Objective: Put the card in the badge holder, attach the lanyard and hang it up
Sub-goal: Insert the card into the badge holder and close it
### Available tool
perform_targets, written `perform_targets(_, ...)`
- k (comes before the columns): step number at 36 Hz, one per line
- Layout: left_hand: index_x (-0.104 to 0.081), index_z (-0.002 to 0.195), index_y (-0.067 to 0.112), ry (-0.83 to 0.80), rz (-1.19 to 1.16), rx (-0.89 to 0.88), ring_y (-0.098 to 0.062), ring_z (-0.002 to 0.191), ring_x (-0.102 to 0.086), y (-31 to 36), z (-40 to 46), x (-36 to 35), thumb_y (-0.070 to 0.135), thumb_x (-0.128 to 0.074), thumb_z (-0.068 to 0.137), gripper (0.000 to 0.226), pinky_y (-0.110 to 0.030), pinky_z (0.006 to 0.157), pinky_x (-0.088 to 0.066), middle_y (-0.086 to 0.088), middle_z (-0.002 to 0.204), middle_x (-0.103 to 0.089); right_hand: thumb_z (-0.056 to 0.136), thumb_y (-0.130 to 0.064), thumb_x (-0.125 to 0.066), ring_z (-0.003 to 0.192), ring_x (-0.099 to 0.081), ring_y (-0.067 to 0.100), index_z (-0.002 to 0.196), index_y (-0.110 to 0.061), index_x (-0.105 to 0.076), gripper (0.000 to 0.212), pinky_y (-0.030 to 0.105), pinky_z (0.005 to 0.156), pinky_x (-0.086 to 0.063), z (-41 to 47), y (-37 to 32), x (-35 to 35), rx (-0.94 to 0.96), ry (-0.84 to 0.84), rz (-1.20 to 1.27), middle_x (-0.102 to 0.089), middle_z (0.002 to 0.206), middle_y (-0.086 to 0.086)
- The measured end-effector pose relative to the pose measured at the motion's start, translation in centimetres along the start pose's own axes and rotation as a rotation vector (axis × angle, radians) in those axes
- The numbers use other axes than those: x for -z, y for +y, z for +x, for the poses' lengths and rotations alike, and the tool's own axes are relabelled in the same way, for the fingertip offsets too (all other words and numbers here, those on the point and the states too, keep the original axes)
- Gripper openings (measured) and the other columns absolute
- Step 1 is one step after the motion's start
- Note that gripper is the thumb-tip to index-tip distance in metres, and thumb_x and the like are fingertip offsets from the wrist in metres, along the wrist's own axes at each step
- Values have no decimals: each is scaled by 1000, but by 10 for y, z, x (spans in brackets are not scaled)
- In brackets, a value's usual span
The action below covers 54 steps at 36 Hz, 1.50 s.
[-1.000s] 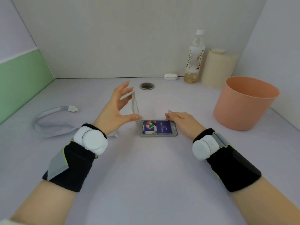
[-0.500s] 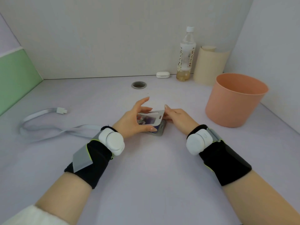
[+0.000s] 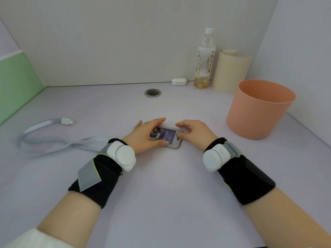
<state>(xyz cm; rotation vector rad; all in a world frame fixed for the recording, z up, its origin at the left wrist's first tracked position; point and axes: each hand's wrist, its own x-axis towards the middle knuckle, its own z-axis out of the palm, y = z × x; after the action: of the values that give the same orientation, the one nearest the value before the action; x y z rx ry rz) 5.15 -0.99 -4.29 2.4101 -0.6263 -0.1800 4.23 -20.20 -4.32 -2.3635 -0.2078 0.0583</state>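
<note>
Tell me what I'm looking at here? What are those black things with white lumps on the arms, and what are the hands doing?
No machine here: these are a person's two arms, filmed by a camera on their head looking down. The black bands with white lumps are strapped round the wrists; what they do isn't shown. On the table, the left hand and right hand both hold a badge holder with a purple card in it, fingertips on its edges. A grey lanyard lies to the left, not attached yet. At the back stand a bottle, a cream roll, a pink bucket and a small white case.
</note>
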Motion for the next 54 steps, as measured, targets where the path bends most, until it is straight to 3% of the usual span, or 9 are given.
perform_targets(3, -28, 140, 25, -25, 54, 16, -9, 122, -43, 0, -2, 2, 39, -63, 81, 70, -41, 118, -5, 4, 134, -48, 85, -20, -62, 127, -44, 19, 122, -13, -56, 39, 24, 104, -27, 2, 3, -1, 12, 8, -39, -54, 132, 6)
perform_targets(8, -35, 135, 28, 29, 96, 28, -15, 117, -39, 0, -2, 0, 56, -67, 65, 81, -37, 109, -27, 2, 127, -46, 84, -26, -62, 125, -43, 21, 122, -11, -53, 42, 22, 99, -28, 4, 7, -2, -5, 53, -63, -49, 131, 8)
perform_targets(20, -42, 129, 24, 186, 237, 187, -25, 113, -36, 20, -2, -23, 62, -66, 65, 78, -32, 98, -27, -6, 121, -42, 86, -25, -57, 116, -48, 25, 95, -11, -62, 17, 41, 102, -36, 13, 0, -12, -60, 162, -52, -52, 122, 10)
perform_targets(25, -39, 131, 21, 245, 169, 265, -27, 118, -36, 21, -1, -26, 61, -66, 66, 81, -34, 98, -29, -7, 126, -45, 87, -23, -56, 112, -50, 26, 97, -9, -64, 19, 42, 100, -39, 22, -7, -19, -71, 170, -12, -56, 119, 11)
perform_targets(30, -44, 127, 15, 272, 92, 305, -29, 117, -41, 16, 2, -24, 50, -61, 77, 63, -38, 98, -35, -11, 123, -49, 86, -17, -57, 89, -57, 18, 95, -4, -65, 17, 33, 87, -47, 29, -16, -25, -51, 151, 171, -67, 105, 13)
perform_targets(35, -52, 112, 9, 371, -323, 288, -30, 93, -60, 11, 2, -18, 28, -43, 93, 28, -48, 85, -50, -7, 93, -60, 88, -16, -56, 86, -56, 16, 96, -3, -63, 16, 21, 73, -45, 34, -29, -32, -3, 138, 341, -63, 93, 9)
perform_targets(41, -49, 99, 15, 542, -742, 205, -12, 70, -56, 16, 3, -15, 18, -42, 95, 8, -16, 49, -49, -2, 84, -55, 86, -22, -61, 76, -58, 14, 95, -10, -58, 16, 20, 68, -49, 31, -38, -33, -36, 198, 670, -61, 86, 3)
perform_targets(49, -48, 101, 14, 696, -976, 56, -9, 75, -59, 25, 2, -9, 15, -42, 95, 8, -16, 59, -53, 0, 88, -58, 86, -21, -59, 88, -62, 25, 102, -9, -61, 20, 43, 85, -52, 20, -51, -34, -41, 130, 1058, -65, 100, 14)
perform_targets(54, -53, 86, 18, 665, -1000, 2, -17, 76, -59, 27, -4, -7, 19, -47, 93, 9, -31, 70, -53, -4, 84, -61, 85, -20, -60, 80, -65, 18, 98, -11, -63, 16, 33, 75, -55, 12, -52, -31, 44, 142, 988, -68, 90, 8)
